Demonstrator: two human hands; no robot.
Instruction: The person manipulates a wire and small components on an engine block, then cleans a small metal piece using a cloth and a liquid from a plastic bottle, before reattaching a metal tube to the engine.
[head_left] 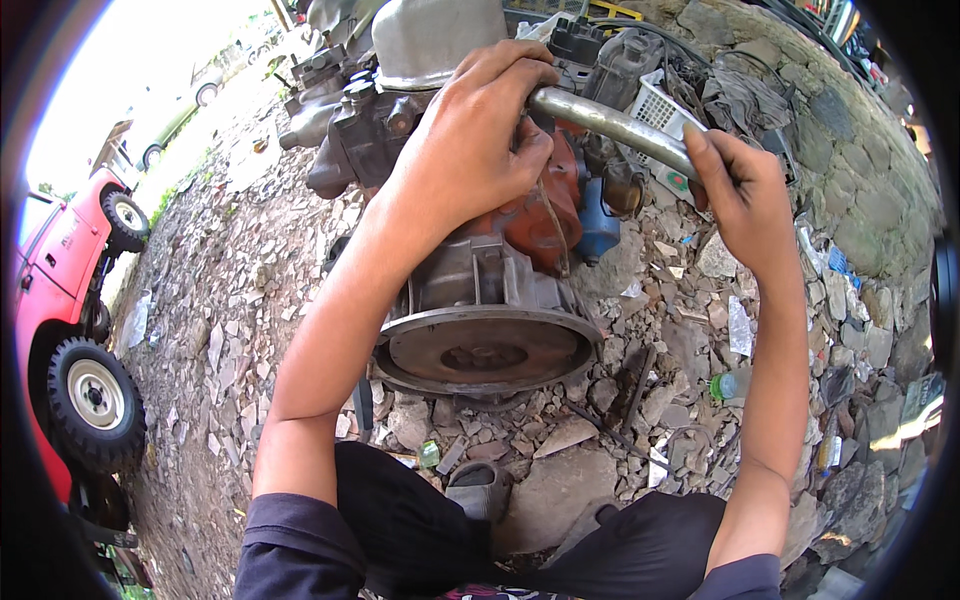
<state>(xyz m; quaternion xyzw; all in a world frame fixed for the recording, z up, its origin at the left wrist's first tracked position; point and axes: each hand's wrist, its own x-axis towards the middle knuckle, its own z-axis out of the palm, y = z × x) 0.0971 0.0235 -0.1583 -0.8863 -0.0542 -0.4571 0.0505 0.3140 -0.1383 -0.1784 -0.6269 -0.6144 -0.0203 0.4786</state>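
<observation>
A bent, shiny metal pipe (pixel 615 125) lies across the engine (pixel 545 215), above its red-brown block. My right hand (pixel 735 185) is closed around the pipe's right end, thumb along the top. At the other end, my left hand (pixel 485 130) curls its fingers and thumb about the pipe; its palm hides what lies beneath. Below my left forearm, the engine's grey bell housing (pixel 475 275) ends in a wide round flange with a rusty disc (pixel 485 350) inside. A grey metal cover (pixel 435 45) tops the engine, and a blue oil filter (pixel 598 225) hangs at its right side.
Rubble and broken stone (pixel 560 440) cover the ground around the engine. A white plastic basket (pixel 660 115) and dark parts stand behind, beside a stone wall (pixel 860 170). A red vehicle (pixel 65 250) stands at left. A plastic bottle (pixel 728 385) lies near my right forearm.
</observation>
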